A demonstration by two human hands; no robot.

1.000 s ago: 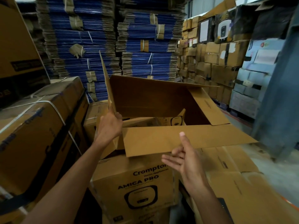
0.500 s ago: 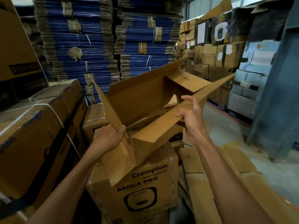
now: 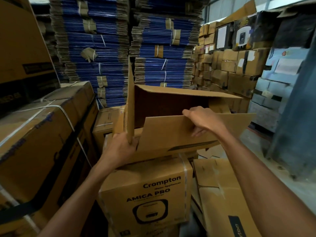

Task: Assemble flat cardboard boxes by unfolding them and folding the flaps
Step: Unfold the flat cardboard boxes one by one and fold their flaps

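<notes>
We are working in front of the blue-edged stacks of flat cartons, with strapped brown cartons on our left and a printed Crompton carton directly below us serving as a bench. On top of it we are holding the cardboard box that we are assembling. Half a second ago it was tilted up on a slant, half collapsed; now it is sitting level and squared open, its dark inside facing us, so the unfolding looks done and we are moving into the flap stage.

The long near flap is now standing in front of the opening instead of slanting upward. The narrow side flap is rising almost upright at the left.

Our right hand has shifted from the raised edge down onto the near flap; it is pinching the flap's top edge, thumb behind and fingers curled over the front. Our left hand is closed around the bottom corner of the side flap, gripping it firmly.

We are judging that the side flap goes in first, then the long one over it.
</notes>
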